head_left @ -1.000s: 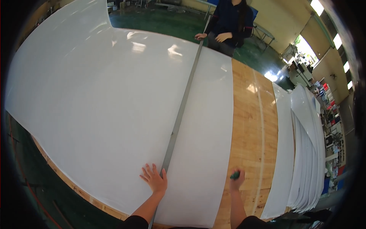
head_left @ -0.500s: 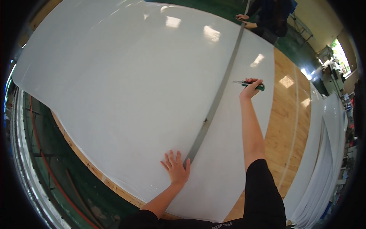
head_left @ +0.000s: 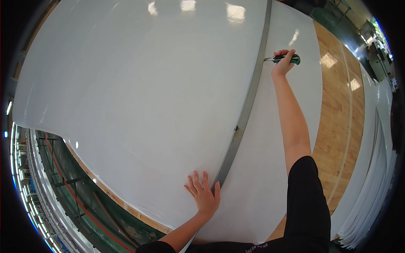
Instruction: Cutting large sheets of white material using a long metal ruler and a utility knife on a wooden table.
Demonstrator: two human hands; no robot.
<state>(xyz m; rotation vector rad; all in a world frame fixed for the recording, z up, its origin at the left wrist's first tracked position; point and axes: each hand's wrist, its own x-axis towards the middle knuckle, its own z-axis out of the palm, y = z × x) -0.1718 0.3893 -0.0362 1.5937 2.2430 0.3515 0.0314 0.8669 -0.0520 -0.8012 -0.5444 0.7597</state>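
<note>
A large glossy white sheet [head_left: 147, 97] covers most of the table. Across it, from near me to the far edge, lies a long grey metal straightedge [head_left: 249, 99]. My left hand [head_left: 205, 195] rests flat with fingers spread, its thumb side at the straightedge's near end. My right hand [head_left: 283, 62] grips a green and black utility knife [head_left: 291, 59] well up the sheet. The knife's blade points left, its tip at or very close to the straightedge's right edge; whether it touches the sheet I cannot tell.
Bare wooden tabletop [head_left: 339, 114] shows to the right of the sheet. Beyond it lies a stack of white sheets [head_left: 375, 181]. At the left, past the table edge, a red hose or cable [head_left: 76, 196] runs above a green floor beside metal racking [head_left: 31, 185].
My right hand has moved the knife farther away and toward the straightedge. The view has shifted, and the other person at the far end has left it. My left hand stays at the straightedge's near end.
</note>
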